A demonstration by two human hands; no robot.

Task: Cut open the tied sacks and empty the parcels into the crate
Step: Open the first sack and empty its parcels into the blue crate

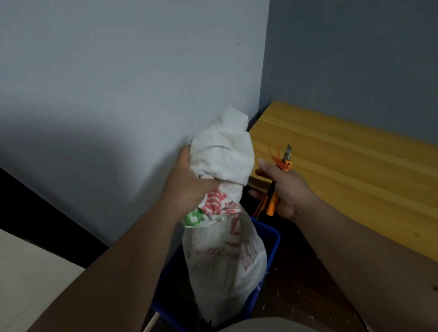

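Observation:
A white woven sack [225,261] with red and green print hangs upside down over a blue crate [271,243], its lower end inside the crate. My left hand [187,185] grips the bunched upper part of the sack. To the right, my right hand [284,186] holds orange-handled cutters [280,178], whose tip points up over the table edge, along with a thin red tie [274,155]. The sack hides the crate's inside, so no parcels show.
A yellow wooden table top [360,168] runs along the right, against a grey wall [124,81]. The crate stands on a dark floor in the corner between wall and table. Pale floor tiles [14,279] lie at the left.

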